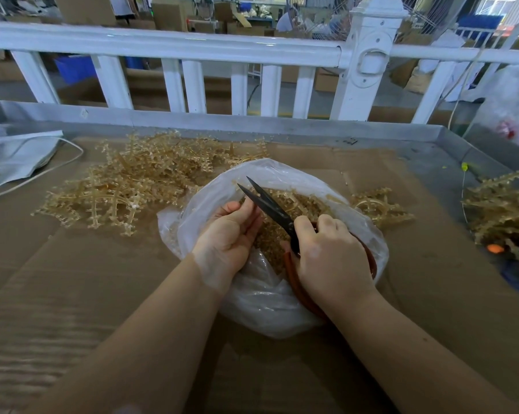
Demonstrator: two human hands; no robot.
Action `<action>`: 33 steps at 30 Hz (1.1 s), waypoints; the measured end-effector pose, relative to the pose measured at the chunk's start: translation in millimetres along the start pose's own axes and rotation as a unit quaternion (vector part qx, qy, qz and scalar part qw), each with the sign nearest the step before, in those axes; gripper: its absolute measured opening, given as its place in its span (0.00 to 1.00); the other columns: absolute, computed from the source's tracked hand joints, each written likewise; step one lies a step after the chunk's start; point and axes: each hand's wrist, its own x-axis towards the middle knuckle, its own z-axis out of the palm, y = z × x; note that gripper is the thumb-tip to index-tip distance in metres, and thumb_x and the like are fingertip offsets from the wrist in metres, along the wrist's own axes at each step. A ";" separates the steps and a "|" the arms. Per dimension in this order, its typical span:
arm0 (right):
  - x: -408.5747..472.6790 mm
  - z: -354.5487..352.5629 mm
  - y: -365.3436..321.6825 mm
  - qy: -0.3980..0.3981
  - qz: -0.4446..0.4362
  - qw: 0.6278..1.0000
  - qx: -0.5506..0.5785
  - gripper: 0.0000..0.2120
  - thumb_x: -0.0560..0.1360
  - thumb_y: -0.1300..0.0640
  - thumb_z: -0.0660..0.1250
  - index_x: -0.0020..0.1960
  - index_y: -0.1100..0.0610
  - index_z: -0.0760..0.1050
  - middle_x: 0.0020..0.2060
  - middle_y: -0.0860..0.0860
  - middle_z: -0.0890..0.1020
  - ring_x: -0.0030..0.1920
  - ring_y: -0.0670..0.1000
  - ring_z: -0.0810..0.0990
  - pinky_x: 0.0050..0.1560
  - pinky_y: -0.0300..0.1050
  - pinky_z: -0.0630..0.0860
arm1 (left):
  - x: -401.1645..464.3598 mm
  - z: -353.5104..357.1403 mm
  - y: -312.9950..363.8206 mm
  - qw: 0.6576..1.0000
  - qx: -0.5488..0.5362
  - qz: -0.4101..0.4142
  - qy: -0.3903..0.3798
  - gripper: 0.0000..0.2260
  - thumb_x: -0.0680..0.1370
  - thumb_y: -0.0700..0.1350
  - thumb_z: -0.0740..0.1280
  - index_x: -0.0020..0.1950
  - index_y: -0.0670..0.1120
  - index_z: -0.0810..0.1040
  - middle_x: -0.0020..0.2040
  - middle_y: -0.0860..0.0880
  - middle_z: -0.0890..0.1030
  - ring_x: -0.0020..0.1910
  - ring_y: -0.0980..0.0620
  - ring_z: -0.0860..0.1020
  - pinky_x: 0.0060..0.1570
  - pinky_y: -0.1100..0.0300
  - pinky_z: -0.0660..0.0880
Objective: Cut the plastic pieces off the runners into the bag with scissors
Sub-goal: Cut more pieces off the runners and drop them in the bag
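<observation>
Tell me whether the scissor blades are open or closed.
Open. The two black blades of the orange-handled scissors spread apart in a V above the clear plastic bag, their tips visibly separated, while the right hand grips the handles.

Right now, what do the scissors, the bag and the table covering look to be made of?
Scissors: dark, dull metal blades; the reddish-brown handle loops look rubber- or plastic-coated.
Bag: thin clear plastic film, glossy and wrinkled, contents showing through.
Table covering: brown corrugated cardboard, matte, with fold creases and flap edges.
</observation>
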 end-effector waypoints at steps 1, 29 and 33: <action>0.1 -0.1 -0.3 0.002 -0.001 1.000 0.000 0.07 0.72 0.57 0.72 0.46 0.60 0.77 0.34 0.58 0.77 0.33 0.57 0.77 0.26 0.42 0.68 | 0.2 0.0 0.1 1.000 0.000 0.000 0.000 0.15 0.77 0.34 0.65 0.34 0.47 0.65 0.31 0.49 0.82 0.30 0.57 0.81 0.35 0.66 0.79; 0.5 -3.8 3.8 -0.044 -0.001 0.996 0.078 0.16 0.77 0.43 0.61 0.55 0.54 0.72 0.44 0.54 0.77 0.45 0.54 0.77 0.40 0.41 0.65 | 3.4 -2.1 -6.7 0.995 0.067 0.062 -0.028 0.07 0.78 0.32 0.62 0.44 0.42 0.75 0.39 0.48 0.79 0.38 0.54 0.78 0.38 0.66 0.79; 0.0 -2.9 1.9 -0.049 0.003 0.996 0.072 0.17 0.76 0.42 0.63 0.56 0.54 0.73 0.45 0.55 0.77 0.47 0.55 0.77 0.40 0.42 0.69 | 2.3 -1.7 -3.6 0.997 0.061 0.044 -0.023 0.09 0.80 0.37 0.60 0.44 0.44 0.77 0.37 0.50 0.82 0.35 0.56 0.81 0.35 0.65 0.77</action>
